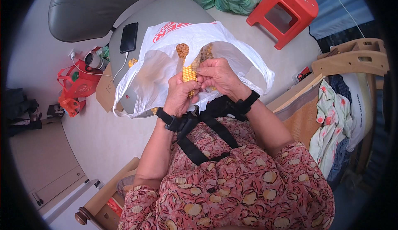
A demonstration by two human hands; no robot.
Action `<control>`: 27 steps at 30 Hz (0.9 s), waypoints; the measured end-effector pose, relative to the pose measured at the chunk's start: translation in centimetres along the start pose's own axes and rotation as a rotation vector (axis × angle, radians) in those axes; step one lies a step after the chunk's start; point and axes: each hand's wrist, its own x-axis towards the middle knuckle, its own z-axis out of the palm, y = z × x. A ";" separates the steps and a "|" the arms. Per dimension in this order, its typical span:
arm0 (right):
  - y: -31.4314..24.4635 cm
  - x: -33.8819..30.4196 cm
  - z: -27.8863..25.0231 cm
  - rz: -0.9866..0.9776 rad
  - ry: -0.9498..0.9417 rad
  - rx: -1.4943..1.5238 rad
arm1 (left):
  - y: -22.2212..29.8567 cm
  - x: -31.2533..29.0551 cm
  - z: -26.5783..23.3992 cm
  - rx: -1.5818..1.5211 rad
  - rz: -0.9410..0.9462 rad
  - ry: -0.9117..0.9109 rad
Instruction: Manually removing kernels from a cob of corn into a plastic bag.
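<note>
My left hand (178, 96) is closed around the lower part of a yellow corn cob (190, 73), held upright in front of my body. The fingers of my right hand (219, 77) are bent and pressed against the cob's right side, the thumb near its kernels. Beneath and beyond both hands a white plastic bag (159, 70) with red print lies spread open, its handles to either side. Browner corn shows in the bag's mouth, partly covered by the plastic. A small yellow corn piece (132, 62) is at the bag's left edge.
The bag rests on a grey chair (143, 14), beside a black phone (129, 37) on a white cable. A red stool (286, 12) stands far right. Red bags (76, 82) and cardboard (107, 91) are at left. Clothes (331, 114) lie on a wooden-framed seat at right.
</note>
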 end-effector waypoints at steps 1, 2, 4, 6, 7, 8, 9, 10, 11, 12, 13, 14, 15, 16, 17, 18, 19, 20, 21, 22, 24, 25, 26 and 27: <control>0.0 0.0 0.1 -0.001 0.009 0.017 | 0.1 0.0 0.1 0.000 0.000 0.000; 0.0 0.0 0.1 -0.003 0.018 0.033 | 0.2 -0.1 0.3 -0.001 0.015 0.003; -0.2 0.0 0.0 0.023 -0.006 0.005 | 0.2 -0.1 0.4 -0.002 0.030 0.006; -0.1 0.2 -0.2 0.047 -0.029 -0.022 | 0.1 -0.1 0.2 0.007 0.015 0.009; 0.2 0.4 -0.3 0.035 -0.035 -0.081 | 0.1 -0.1 0.2 0.008 0.014 0.008; 0.4 0.5 -0.4 0.024 -0.041 -0.139 | 0.2 -0.1 0.3 0.029 0.010 0.009; 0.5 0.6 -0.5 0.024 -0.041 -0.139 | 0.2 -0.1 0.4 0.050 0.007 0.010; 0.5 0.6 -0.6 0.020 -0.043 -0.122 | 0.1 -0.1 0.4 0.050 0.007 0.010; 0.6 0.6 -0.7 0.016 -0.045 -0.105 | 0.1 -0.2 0.4 0.021 0.011 -0.003; 0.6 0.6 -0.7 0.016 -0.045 -0.105 | 0.1 -0.2 0.4 -0.009 0.016 -0.016; 0.7 0.6 -0.6 0.003 -0.045 -0.071 | 0.1 -0.2 0.4 -0.009 0.016 -0.016; 0.7 0.6 -0.6 -0.011 -0.046 -0.037 | 0.2 -0.3 0.3 -0.022 0.011 -0.024; 0.7 0.6 -0.6 -0.011 -0.046 -0.037 | 0.2 -0.3 0.3 -0.035 0.006 -0.032; 0.7 0.6 -0.6 -0.008 -0.045 -0.033 | 0.2 -0.3 0.3 -0.035 0.006 -0.032; 0.6 0.5 -0.7 -0.005 -0.045 -0.028 | 0.2 -0.3 0.3 -0.030 0.007 -0.035; 0.5 0.4 -0.7 -0.005 -0.045 -0.028 | 0.3 -0.3 0.3 -0.025 0.009 -0.039; 0.3 0.3 -0.8 -0.007 -0.067 -0.040 | 0.3 -0.3 0.2 -0.026 0.008 -0.039; 0.2 0.3 -0.8 -0.009 -0.089 -0.052 | 0.3 -0.2 0.1 -0.028 -0.010 -0.058; 0.1 0.2 -0.6 -0.009 -0.089 -0.052 | 0.3 -0.1 -0.1 -0.031 -0.028 -0.077; 0.0 0.0 -0.3 -0.025 -0.059 -0.050 | 0.3 -0.1 -0.1 -0.031 -0.028 -0.077; -0.2 -0.1 0.0 -0.041 -0.029 -0.047 | 0.2 -0.1 -0.2 -0.059 -0.025 -0.091; -0.3 -0.2 0.1 -0.026 -0.017 -0.033 | 0.3 -0.1 -0.1 -0.059 -0.025 -0.090; -0.3 -0.2 0.2 -0.011 -0.006 -0.019 | 0.3 -0.2 0.2 -0.080 -0.002 -0.076; -0.4 -0.2 0.2 -0.011 -0.006 -0.019 | 0.3 -0.2 0.3 -0.101 0.021 -0.062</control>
